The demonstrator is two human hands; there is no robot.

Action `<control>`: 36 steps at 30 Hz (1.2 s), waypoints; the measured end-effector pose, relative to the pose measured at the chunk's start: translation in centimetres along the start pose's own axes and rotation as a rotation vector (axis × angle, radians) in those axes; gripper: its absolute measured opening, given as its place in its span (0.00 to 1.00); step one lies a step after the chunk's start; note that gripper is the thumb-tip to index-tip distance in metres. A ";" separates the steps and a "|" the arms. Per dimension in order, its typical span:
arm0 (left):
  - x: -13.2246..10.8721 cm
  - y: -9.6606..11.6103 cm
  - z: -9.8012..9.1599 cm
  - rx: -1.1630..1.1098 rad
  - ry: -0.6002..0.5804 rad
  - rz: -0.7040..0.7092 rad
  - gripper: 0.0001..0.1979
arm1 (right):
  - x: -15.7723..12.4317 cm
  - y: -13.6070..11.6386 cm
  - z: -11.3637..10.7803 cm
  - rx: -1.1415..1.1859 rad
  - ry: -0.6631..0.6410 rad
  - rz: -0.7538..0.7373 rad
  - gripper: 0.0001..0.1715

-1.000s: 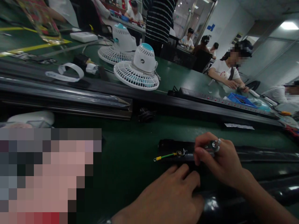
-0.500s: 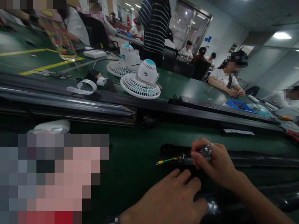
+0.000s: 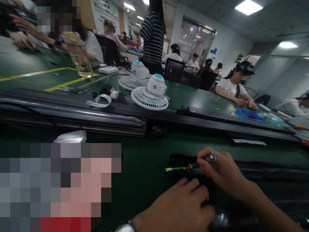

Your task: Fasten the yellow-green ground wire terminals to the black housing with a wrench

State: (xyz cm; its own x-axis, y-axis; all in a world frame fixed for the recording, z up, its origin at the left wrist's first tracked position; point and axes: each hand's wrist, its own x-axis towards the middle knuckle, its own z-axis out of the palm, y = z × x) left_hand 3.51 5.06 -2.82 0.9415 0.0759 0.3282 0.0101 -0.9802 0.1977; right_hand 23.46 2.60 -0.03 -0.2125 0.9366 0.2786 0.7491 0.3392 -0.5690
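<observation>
My right hand (image 3: 223, 169) is closed around the clear handle of a screwdriver (image 3: 209, 158). The screwdriver's tip end is at the fixed end of a short green-and-yellow wire (image 3: 179, 168) on a long black bar (image 3: 263, 174). A ring terminal (image 3: 166, 169) on the wire's free end sticks out to the left. My left hand (image 3: 177, 204) lies palm down along the bar's near side, its fingers bent against it; the fingertips are partly hidden. Under my right forearm, further glossy black pieces (image 3: 224, 219) lie in shadow.
A pixelated area with another person's arm fills the lower left. Beyond it lie metal rails (image 3: 116, 124) and a black cable bundle (image 3: 158, 131). Two white fans (image 3: 149, 96), a drink bottle (image 3: 80, 59), a power strip (image 3: 224, 117) and a blue tray (image 3: 251, 114) stand further back.
My view has tilted up a little, so the background sits lower. Both hands keep nearly the same pose at the bar, and the wire's free end points slightly more level.
</observation>
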 end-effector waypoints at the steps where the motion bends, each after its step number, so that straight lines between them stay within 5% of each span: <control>1: 0.0 -0.1 0.2 0.005 0.012 0.006 0.08 | 0.1 0.0 -0.1 0.013 -0.005 0.017 0.08; 13: 0.0 -0.3 0.2 0.044 0.027 0.003 0.06 | 0.9 -1.1 -1.5 0.198 -0.166 0.180 0.12; 22: -0.2 -0.3 0.0 0.051 0.014 0.014 0.07 | 1.0 -1.3 -1.5 0.225 0.033 0.179 0.12; 36: -0.1 0.1 0.1 0.051 0.007 -0.012 0.06 | 0.7 -1.4 -0.6 0.193 -0.014 0.122 0.11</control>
State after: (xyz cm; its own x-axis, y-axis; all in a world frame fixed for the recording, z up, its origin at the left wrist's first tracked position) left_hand 3.44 4.93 -2.96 0.9389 0.0891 0.3324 0.0391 -0.9873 0.1541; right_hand 22.62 2.76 1.44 -0.1374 0.9724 0.1887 0.6365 0.2326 -0.7354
